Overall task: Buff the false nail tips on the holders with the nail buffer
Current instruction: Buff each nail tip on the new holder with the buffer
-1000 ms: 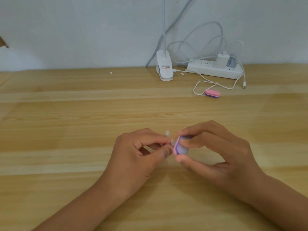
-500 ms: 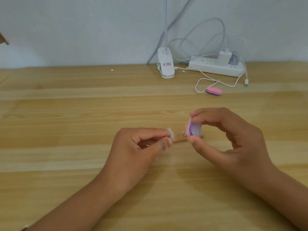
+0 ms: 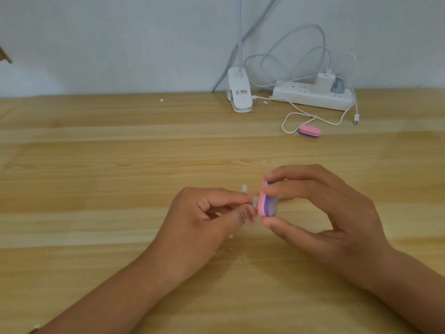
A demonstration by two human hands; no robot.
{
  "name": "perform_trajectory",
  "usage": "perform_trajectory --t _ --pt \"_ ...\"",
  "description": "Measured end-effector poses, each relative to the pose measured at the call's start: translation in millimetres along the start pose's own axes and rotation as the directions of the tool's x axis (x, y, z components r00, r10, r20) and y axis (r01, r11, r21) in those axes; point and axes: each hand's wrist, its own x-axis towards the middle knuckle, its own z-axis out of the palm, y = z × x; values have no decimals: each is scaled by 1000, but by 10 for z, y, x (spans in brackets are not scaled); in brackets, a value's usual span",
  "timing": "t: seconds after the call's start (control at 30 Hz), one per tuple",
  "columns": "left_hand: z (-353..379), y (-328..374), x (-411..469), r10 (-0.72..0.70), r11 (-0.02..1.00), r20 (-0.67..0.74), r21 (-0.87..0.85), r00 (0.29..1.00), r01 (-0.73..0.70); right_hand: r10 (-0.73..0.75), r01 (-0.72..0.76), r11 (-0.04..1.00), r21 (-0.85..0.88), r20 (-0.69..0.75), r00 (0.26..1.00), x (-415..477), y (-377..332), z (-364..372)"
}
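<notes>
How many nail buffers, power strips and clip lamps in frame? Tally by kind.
Nail buffers: 2 (held buffer, spare buffer)
Power strip: 1
Clip lamp: 1
Total: 4

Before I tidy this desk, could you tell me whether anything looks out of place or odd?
Nothing looks damaged. A second buffer lies far back beside a cable loop, away from the work, and small white bits dot the table near the lamp clip.
</notes>
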Motion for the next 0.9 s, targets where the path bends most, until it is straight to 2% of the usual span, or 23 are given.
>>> perform_trajectory --t 0.1,0.27,0.4,0.53,0.67,0.8,0.9 --pt "-1 4 -11 -1 1000 30 -10 1000 1 -68 68 998 -15 15 998 -4 -38 25" --pt "-8 11 0 -31 999 32 -38 999 32 -35 33 997 -76 -28 999 15 20 -29" --pt "-2 24 -12 -11 999 41 -35 999 12 -123 124 990 -65 13 992 -12 -25 20" --pt "-12 30 -2 -31 998 37 -50 999 33 -67 66 995 -75 -6 998 5 56 -28" --pt "-6 50 -12 -8 998 52 -54 999 11 -131 131 990 -50 15 991 -25 2 27" --pt "-11 49 -8 -41 997 52 -68 998 45 -55 53 995 -89 -25 998 -3 91 -61" --pt "-7 51 -15 -32 997 83 -61 996 37 -134 133 991 -27 -27 991 -5 -5 1"
